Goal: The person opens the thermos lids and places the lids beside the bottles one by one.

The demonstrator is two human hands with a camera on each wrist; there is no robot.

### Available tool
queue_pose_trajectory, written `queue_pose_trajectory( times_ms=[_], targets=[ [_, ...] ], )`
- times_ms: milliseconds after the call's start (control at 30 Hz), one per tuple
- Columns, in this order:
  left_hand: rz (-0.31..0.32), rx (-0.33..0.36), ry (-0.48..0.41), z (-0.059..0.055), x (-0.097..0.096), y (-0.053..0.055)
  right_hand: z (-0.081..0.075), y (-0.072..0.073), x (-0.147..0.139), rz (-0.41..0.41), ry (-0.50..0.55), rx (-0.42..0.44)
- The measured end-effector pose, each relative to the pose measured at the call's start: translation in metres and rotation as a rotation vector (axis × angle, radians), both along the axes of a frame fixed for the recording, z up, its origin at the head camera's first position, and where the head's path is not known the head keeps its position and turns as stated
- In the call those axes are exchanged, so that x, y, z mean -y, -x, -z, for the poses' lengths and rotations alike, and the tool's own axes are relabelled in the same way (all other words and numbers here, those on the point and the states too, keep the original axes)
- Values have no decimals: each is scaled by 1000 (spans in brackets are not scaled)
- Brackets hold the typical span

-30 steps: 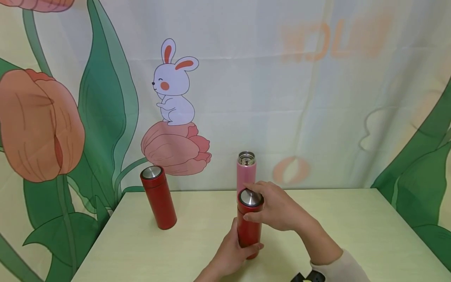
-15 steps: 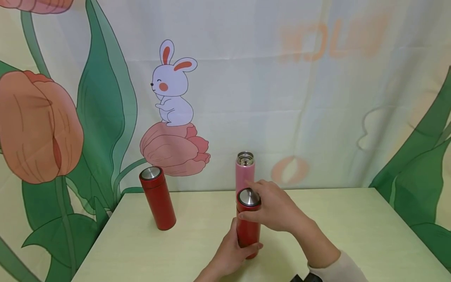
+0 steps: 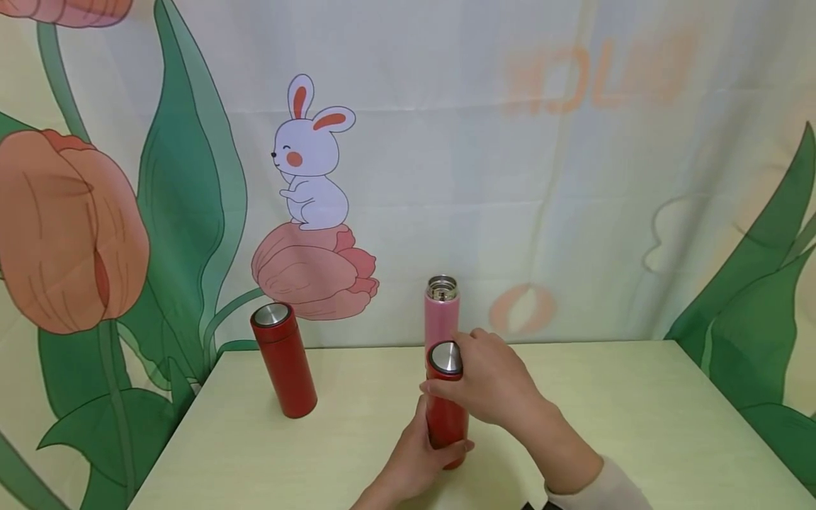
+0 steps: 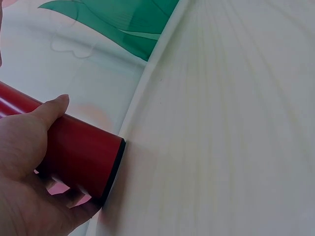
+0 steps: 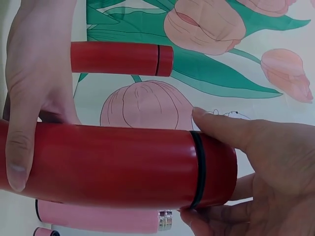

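A red thermos flask point(image 3: 448, 423) stands upright near the front of the table. Its red lid point(image 5: 220, 169) has a shiny steel top point(image 3: 445, 358) and is set on the body, with a black ring at the joint. Low on the body, my left hand point(image 3: 414, 459) grips it, thumb across the front. My right hand point(image 3: 500, 386) holds the lid from the right, thumb on the near side and fingers round the far side. Just behind stands a pink thermos flask point(image 3: 440, 322), its steel mouth uncovered.
To the left on the table point(image 3: 357, 425) stands a second red thermos flask point(image 3: 287, 368) with its lid on. A small pink piece point(image 5: 45, 231) shows at the bottom left of the right wrist view. A printed curtain point(image 3: 440, 142) hangs behind the table's back edge.
My right hand has turned round the lid: its thumb has slid left across the near side, and the hand covers more of the steel top. The left hand stays on the body.
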State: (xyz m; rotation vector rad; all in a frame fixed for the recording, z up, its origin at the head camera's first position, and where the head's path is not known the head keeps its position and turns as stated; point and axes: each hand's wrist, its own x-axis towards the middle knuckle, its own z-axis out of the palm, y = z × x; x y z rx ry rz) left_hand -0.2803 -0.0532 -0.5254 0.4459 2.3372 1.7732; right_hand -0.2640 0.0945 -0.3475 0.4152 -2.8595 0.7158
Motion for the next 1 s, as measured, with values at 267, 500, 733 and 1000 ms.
queue_pose_trajectory(
  times_ms=[267,500,733,1000],
  targets=[
    [-13,-8,14,0,0,-1,1,-3,7,58,-19,-27],
    [-21,-15,31,0,-1,-1,2,-2,9,58,-63,-53],
    [-18,-13,31,1,0,-1,2,-2,10,50,-68,-55],
    [-13,1,26,0,0,0,1,-1,8,34,-71,-49]
  ],
)
